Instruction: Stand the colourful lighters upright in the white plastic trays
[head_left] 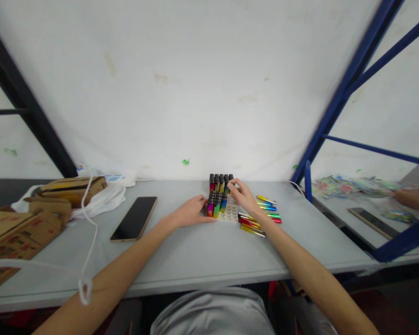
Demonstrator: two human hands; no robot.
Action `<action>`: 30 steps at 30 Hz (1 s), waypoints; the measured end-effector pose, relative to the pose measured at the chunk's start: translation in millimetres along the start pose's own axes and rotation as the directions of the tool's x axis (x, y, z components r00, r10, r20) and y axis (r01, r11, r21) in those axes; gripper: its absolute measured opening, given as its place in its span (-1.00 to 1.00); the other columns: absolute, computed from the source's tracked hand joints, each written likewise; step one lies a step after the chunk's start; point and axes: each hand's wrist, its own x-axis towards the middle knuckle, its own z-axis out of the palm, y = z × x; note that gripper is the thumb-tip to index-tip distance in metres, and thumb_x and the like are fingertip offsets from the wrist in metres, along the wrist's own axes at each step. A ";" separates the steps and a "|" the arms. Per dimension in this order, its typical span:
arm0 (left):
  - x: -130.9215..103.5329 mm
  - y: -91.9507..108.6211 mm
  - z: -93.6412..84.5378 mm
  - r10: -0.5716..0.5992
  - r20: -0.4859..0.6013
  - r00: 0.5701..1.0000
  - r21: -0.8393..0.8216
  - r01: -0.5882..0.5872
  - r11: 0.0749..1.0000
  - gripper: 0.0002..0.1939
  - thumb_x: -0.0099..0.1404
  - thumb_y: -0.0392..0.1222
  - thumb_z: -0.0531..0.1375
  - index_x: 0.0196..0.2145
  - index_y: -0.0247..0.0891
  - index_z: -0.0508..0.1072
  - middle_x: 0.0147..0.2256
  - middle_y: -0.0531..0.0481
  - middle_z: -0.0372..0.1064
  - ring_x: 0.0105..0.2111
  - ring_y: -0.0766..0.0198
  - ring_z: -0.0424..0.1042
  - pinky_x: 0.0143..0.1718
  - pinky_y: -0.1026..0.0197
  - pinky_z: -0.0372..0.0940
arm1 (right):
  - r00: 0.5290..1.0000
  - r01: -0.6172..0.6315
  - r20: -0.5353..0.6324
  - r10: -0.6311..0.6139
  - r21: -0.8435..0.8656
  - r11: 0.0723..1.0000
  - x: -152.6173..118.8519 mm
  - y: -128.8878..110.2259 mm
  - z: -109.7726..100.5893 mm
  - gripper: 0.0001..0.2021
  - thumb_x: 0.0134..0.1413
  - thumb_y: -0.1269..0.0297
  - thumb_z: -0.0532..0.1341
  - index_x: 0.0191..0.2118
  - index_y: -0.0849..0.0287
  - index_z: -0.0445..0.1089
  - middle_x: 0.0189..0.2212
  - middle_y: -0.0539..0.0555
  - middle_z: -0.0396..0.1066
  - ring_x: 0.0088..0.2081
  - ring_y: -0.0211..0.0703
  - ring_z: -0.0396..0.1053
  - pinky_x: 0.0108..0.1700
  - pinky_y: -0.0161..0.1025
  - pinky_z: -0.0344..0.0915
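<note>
Several upright lighters with black tops (217,204) stand in a pale tray with round holes (229,215), whose front right holes hold nothing. More upright lighters (221,177) fill the back rows. My left hand (194,211) rests at the tray's left side, thumb and fingers apart around its corner, holding nothing. Over the back right of the tray, my right hand (240,191) has its fingertips pinched at a lighter top; what lies between them is too small to make out. Loose shiny lighters in yellow, blue, red and green (253,227) lie right of the tray, partly under my right forearm.
A dark phone (134,218) lies on the grey table (181,260) at the left. Opened cardboard boxes (24,228), white plastic and a white cable (91,218) are farther left. Beyond the blue metal frame (330,114) are another phone (373,223), packets and another person's hand (414,199).
</note>
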 end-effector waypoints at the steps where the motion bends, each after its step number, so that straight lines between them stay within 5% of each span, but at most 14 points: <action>1: 0.0 0.0 -0.1 -0.001 -0.006 1.000 -0.008 0.001 1.000 -0.40 0.22 0.37 0.24 -0.11 -0.25 0.52 -0.15 -0.16 0.40 -0.14 -0.05 0.45 0.00 0.01 0.36 | 0.999 0.044 -0.027 -0.046 -0.075 0.996 -2.9 3.0 2.0 -0.53 0.16 -0.30 0.17 -0.28 0.07 0.27 -0.58 -0.14 0.07 -0.54 -0.27 0.07 -0.49 -0.32 0.04; 6: 0.4 -0.7 -0.3 -0.001 -0.018 1.000 -0.024 0.000 1.000 -0.37 0.20 0.38 0.26 -0.11 -0.26 0.54 -0.17 -0.16 0.40 -0.15 -0.06 0.45 -0.02 0.02 0.36 | 0.981 0.144 -0.077 -0.176 -0.316 0.938 -16.8 5.7 4.6 -0.50 0.25 -0.19 0.10 -0.51 0.12 0.16 -0.57 -0.08 0.05 -0.46 -0.24 0.07 -0.39 -0.26 0.01; 19: 0.3 -2.4 0.4 0.007 -0.001 1.000 -0.007 -0.007 1.000 -0.38 0.22 0.35 0.26 -0.10 -0.29 0.52 -0.15 -0.18 0.40 -0.14 -0.07 0.44 0.00 -0.01 0.37 | 0.974 0.110 -0.142 -0.178 -0.393 0.913 -23.8 1.8 12.5 -0.72 0.14 0.11 0.08 -0.52 0.14 0.20 -0.58 -0.08 0.12 -0.46 -0.24 0.11 -0.39 -0.28 0.00; 24: 0.1 -0.4 -0.6 0.003 -0.017 1.000 -0.022 -0.004 1.000 -0.37 0.21 0.38 0.25 -0.09 -0.27 0.53 -0.17 -0.17 0.41 -0.14 -0.06 0.45 0.00 0.00 0.38 | 0.970 0.184 -0.060 -0.236 -0.454 0.872 -24.9 -0.1 9.0 -0.60 0.29 -0.03 0.09 -0.47 0.14 0.23 -0.56 -0.07 0.20 -0.46 -0.23 0.14 -0.37 -0.27 0.03; 30: 0.0 -1.6 0.8 0.007 -0.015 1.000 -0.029 -0.007 1.000 -0.34 0.22 0.39 0.25 -0.06 -0.28 0.53 -0.15 -0.18 0.40 -0.13 -0.06 0.45 0.02 0.00 0.37 | 0.930 0.350 0.063 -0.363 -0.459 0.817 -28.3 -6.0 -0.1 -0.68 0.44 0.02 0.04 -0.15 0.14 0.38 -0.37 0.01 0.43 -0.35 -0.16 0.36 -0.23 -0.24 0.22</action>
